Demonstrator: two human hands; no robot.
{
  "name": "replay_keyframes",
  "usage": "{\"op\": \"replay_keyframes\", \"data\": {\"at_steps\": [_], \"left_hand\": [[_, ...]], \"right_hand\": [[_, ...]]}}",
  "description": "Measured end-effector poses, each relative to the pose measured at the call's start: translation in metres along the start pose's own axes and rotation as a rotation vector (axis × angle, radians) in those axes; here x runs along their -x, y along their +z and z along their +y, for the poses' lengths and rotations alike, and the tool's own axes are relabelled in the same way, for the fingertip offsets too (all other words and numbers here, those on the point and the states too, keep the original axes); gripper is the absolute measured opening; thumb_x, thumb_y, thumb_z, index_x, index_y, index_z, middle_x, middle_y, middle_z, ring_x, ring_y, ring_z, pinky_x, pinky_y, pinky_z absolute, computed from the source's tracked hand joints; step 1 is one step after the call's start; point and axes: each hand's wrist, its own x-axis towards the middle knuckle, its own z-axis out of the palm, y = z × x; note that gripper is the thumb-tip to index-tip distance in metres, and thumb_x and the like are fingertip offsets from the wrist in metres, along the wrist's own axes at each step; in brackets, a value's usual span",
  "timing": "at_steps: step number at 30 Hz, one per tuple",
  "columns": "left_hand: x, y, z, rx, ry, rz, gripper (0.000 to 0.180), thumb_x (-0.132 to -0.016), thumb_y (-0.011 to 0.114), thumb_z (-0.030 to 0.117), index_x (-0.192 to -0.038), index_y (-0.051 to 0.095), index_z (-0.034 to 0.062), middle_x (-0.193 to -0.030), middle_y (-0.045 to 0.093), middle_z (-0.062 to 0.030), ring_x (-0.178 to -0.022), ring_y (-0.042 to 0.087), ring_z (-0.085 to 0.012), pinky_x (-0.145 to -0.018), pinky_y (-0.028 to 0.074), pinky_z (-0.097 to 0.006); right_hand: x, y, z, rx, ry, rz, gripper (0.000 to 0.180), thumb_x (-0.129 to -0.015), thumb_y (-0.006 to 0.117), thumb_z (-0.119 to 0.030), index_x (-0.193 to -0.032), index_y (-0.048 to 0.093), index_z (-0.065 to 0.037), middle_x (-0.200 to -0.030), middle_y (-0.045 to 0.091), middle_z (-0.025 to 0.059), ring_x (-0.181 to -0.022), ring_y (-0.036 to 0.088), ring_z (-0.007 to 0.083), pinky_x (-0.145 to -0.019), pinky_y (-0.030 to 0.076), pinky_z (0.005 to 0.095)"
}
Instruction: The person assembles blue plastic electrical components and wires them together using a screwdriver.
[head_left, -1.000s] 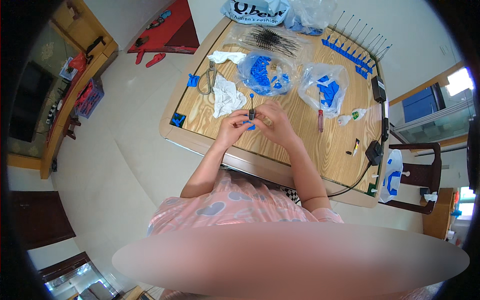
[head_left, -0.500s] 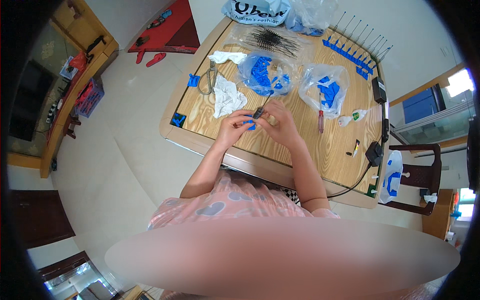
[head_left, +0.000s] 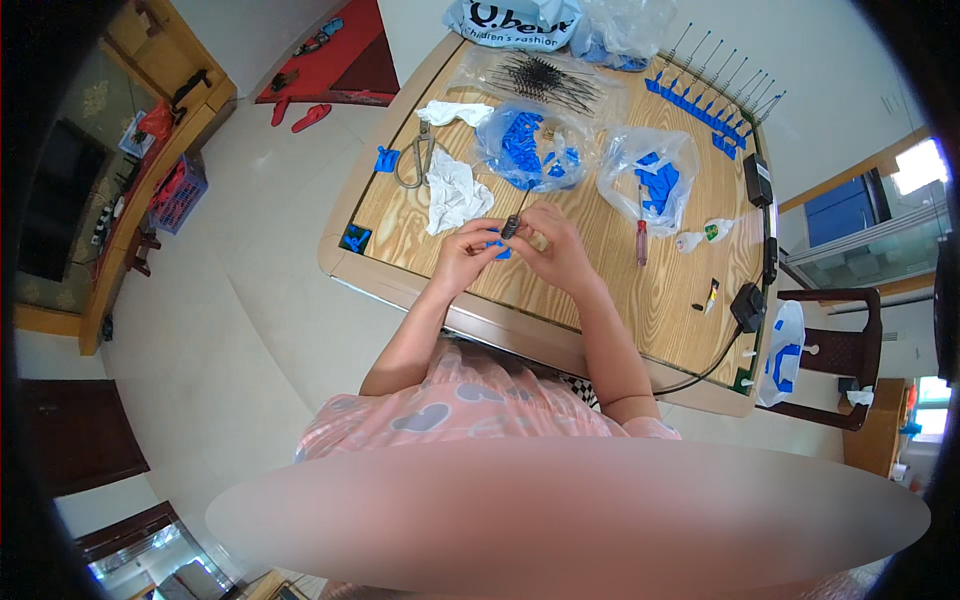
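Dark coil [head_left: 511, 228], pinched by the right hand [head_left: 556, 252], has white cloth [head_left: 457, 195] nearby. The left hand [head_left: 463, 262] pinches a blue piece [head_left: 503, 253], partly hidden.

You have room between your right hand [head_left: 553, 248] and the screwdriver [head_left: 641, 243]; toward the back edge of the table [head_left: 665, 315], plastic bags [head_left: 613, 185] block you.

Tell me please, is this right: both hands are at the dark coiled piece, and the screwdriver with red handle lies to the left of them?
The side is wrong: the head view shows the screwdriver to the right of the hands. The left hand and right hand are indeed at the dark coiled piece.
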Motion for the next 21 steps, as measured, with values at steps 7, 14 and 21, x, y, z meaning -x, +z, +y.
{"op": "replay_keyframes", "data": {"at_steps": [7,14,21], "left_hand": [[0.0004,-0.0014,-0.0068,0.007,0.001,0.002,0.015,-0.077,0.06,-0.01,-0.091,0.062,-0.0062,-0.114,0.053,-0.0123,-0.086,0.062,-0.0195,-0.072,0.056,-0.028],[0.0007,-0.0014,-0.0072,0.015,-0.002,0.005,0.015,-0.077,0.06,-0.009,-0.091,0.062,-0.0064,-0.113,0.053,-0.0123,-0.085,0.063,-0.0195,-0.072,0.056,-0.028],[0.0003,-0.0011,-0.0043,-0.007,-0.003,-0.008,0.016,-0.077,0.06,-0.009,-0.092,0.062,-0.0056,-0.114,0.053,-0.0117,-0.087,0.062,-0.0189,-0.073,0.055,-0.027]], "right_hand": [[-0.0001,-0.0011,-0.0019,-0.002,0.017,-0.015,0.016,-0.069,0.067,-0.008,-0.08,0.055,-0.005,-0.072,0.055,0.006,-0.072,0.052,0.0231,-0.069,0.037,0.0337],[0.0004,-0.0003,-0.0012,-0.005,0.029,0.025,0.017,-0.069,0.068,-0.007,-0.081,0.056,-0.004,-0.073,0.056,0.006,-0.071,0.052,0.0236,-0.068,0.038,0.034],[-0.0001,-0.0006,-0.0018,-0.014,0.036,0.025,0.017,-0.068,0.068,-0.007,-0.081,0.056,-0.004,-0.073,0.056,0.0067,-0.071,0.053,0.0235,-0.068,0.039,0.034]]}}
